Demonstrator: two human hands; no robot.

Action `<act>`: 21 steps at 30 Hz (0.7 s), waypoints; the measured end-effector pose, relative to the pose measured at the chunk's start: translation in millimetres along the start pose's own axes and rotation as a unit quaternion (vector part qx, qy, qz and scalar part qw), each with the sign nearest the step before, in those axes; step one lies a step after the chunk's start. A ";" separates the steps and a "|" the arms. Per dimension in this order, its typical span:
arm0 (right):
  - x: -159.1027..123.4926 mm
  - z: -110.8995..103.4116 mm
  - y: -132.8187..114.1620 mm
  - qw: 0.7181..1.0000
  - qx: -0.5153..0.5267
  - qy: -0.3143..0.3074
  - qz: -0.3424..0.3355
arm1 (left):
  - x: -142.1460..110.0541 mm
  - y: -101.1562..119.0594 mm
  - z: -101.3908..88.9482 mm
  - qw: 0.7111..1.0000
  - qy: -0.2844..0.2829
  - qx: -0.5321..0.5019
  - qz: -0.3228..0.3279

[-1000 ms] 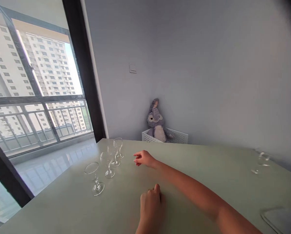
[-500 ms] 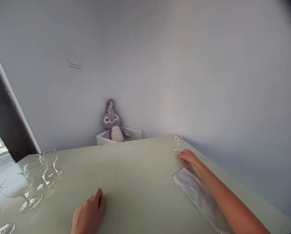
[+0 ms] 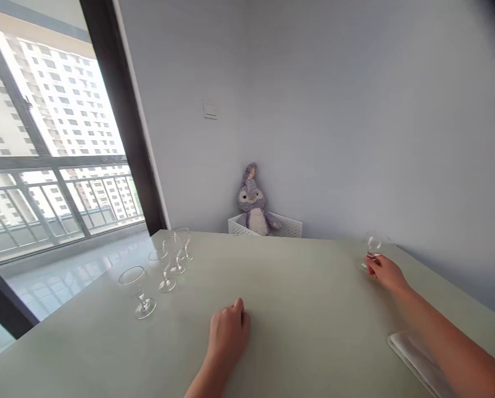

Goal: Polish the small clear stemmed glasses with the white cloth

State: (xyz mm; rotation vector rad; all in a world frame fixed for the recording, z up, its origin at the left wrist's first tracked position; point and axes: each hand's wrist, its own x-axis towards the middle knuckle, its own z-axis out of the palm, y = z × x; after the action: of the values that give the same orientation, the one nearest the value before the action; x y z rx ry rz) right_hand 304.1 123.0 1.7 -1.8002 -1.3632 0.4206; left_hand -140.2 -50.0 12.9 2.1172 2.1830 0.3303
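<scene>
At the far right of the table, my right hand (image 3: 386,272) is closed around the stem of a small clear stemmed glass (image 3: 374,241). The glass stands upright, its bowl showing above my fingers and its lower part mostly hidden by them. My left hand (image 3: 230,330) rests on the table near the middle as a loose fist, with nothing visible in it. Off to its left stands a row of several clear stemmed glasses, the nearest glass (image 3: 133,283) set a little apart from the others. A folded pale cloth (image 3: 415,356) lies partly under my right forearm.
The pale green table (image 3: 297,309) reaches back toward grey walls in a corner. Behind its far edge, a purple plush toy (image 3: 256,213) sits in a white perforated basket (image 3: 289,225). A large window (image 3: 61,127) with a dark frame is on the left.
The view has swung left, bringing more of the window in. My right hand has reached the small glass and taken hold of its stem. My left hand remains a fist on the table.
</scene>
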 end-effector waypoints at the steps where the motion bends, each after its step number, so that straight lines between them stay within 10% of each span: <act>1: 1.4 15.1 -18.8 1.000 0.018 -0.014 -0.020 | 0.0 -0.4 1.0 1.000 0.000 -0.007 0.001; 12: -63.1 323.6 -305.3 0.938 0.163 -0.256 -0.168 | 5.6 -5.0 14.2 0.997 -0.031 -0.076 -0.002; 16: -96.1 390.4 -339.0 0.923 0.174 -0.306 -0.158 | 11.0 -2.4 4.6 0.993 -0.072 -0.098 -0.005; 21: -105.4 423.2 -345.0 0.916 0.188 -0.324 -0.142 | 15.0 4.6 -17.3 0.984 -0.138 -0.110 -0.004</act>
State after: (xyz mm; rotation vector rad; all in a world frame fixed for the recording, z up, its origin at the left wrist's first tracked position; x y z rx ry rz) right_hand -242.3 225.4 -12.7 -1.1529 -1.8030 1.1040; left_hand -139.9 -36.6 32.1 1.9090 1.9049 0.2466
